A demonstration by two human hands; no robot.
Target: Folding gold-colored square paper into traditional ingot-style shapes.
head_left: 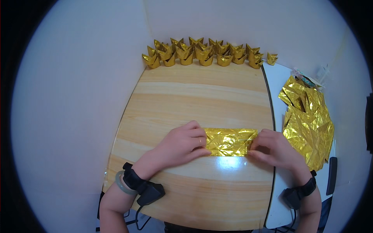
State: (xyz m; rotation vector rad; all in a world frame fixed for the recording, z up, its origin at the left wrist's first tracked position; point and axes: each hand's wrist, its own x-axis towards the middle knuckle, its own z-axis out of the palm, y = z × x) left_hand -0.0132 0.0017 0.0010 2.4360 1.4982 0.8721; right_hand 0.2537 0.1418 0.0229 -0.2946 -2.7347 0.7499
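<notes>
A shiny gold foil paper (229, 141), folded into a flat rectangle, lies on the wood-patterned table between my hands. My left hand (186, 143) grips its left end, fingers along the upper edge and thumb near the lower corner. At the opposite end, my right hand (271, 146) pinches the paper between curled fingers and thumb. The parts of the paper under my fingertips are hidden. A faint crease line runs along its length.
Rows of folded gold paper ingots (206, 54) stand along the table's (186, 105) far edge. One small ingot (272, 58) sits apart at the right. Gold foil sheets (309, 124) are heaped on the white surface (278, 186) to the right. Walls rise behind and at the left.
</notes>
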